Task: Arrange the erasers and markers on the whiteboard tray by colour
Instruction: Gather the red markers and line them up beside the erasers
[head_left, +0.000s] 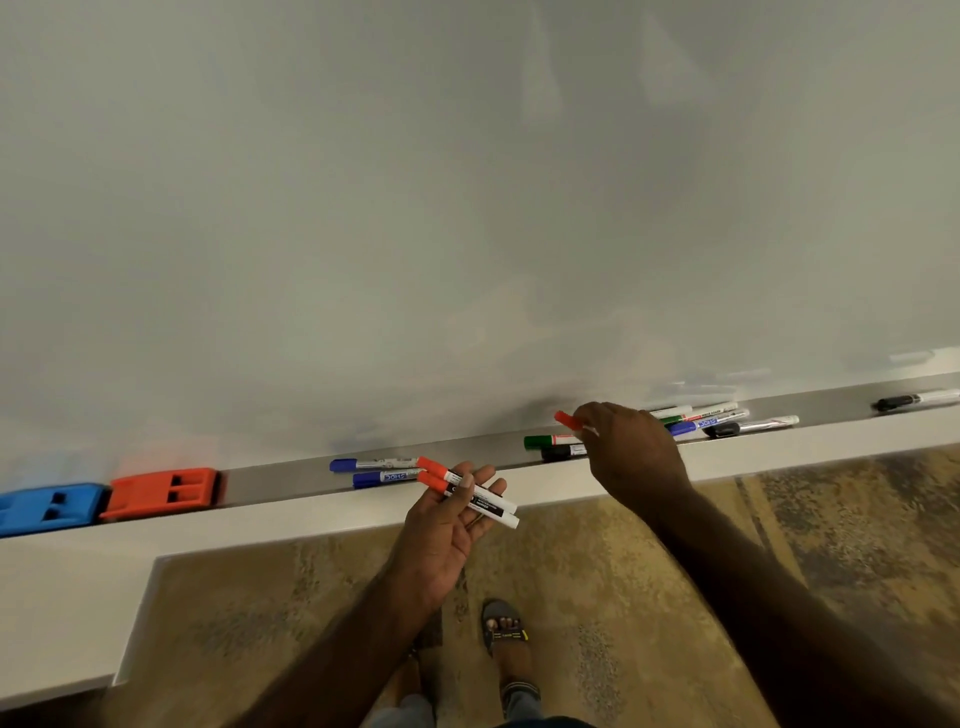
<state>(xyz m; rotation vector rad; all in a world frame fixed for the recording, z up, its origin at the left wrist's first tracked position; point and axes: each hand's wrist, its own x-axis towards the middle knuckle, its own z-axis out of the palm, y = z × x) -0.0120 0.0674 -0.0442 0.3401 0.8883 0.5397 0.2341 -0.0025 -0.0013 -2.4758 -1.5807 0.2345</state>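
Left hand (447, 525) holds two red markers (467, 493); right grip (631, 452) pinches another (571, 422).

Person, head-camera view downward. Two bare forearms, no sleeves, watch, bracelet or rings visible. Left hand (451, 519): bare, no glove; fingernails short and unpainted where they show. Right hand (631, 451): bare, seen from the back, no glove or jewellery.

Footwear: one dark grey open-toed strapped sandal (506, 631) on the right foot, broad band across the toes with small yellow markings, second band nearer the ankle; toes exposed. The other foot is mostly hidden behind the left forearm.

Clothing: a strip of blue-grey trouser fabric (410, 711) at the lower frame edge; cut and details too blurred to tell.
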